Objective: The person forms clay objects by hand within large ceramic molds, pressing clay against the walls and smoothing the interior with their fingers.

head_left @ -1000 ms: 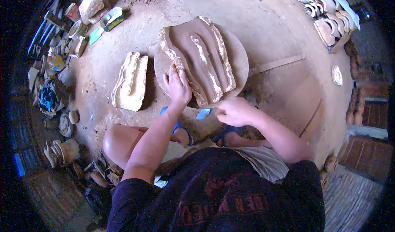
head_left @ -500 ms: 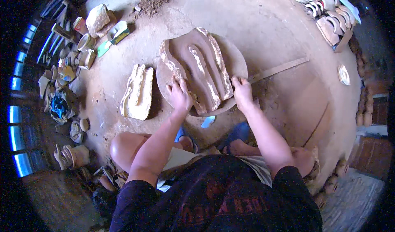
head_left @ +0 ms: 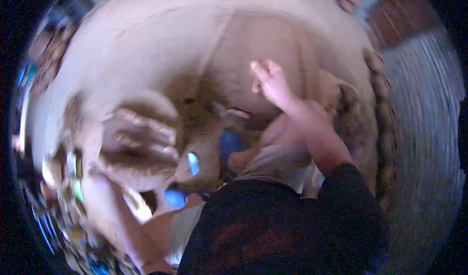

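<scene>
The whole view is smeared by motion. At left, a clay-brown slab mould (head_left: 139, 133) with pale rough ridges sits on a round board (head_left: 158, 103). My left hand (head_left: 100, 177) is by the near left edge of that board; its fingers are too blurred to tell whether they touch it. My right hand (head_left: 268, 80) is raised, away from the mould, over a brown flat area of floor (head_left: 273, 41). Its fingers look partly curled, but blur hides whether anything is between them. Part of a cream-coloured mould piece (head_left: 139, 206) shows beside my left forearm.
A small pinkish-brown piece (head_left: 239, 113) and a light-blue piece (head_left: 193, 163) lie on the floor near my blue slippers (head_left: 230, 143). Blurred clutter (head_left: 68, 177) lines the left side. A row of rounded brown objects (head_left: 382, 114) runs along the right edge.
The view has swung to the right, so the mould and board now appear farther left. My right hand has come off the board and moved right. My left hand is lower beside its edge.
</scene>
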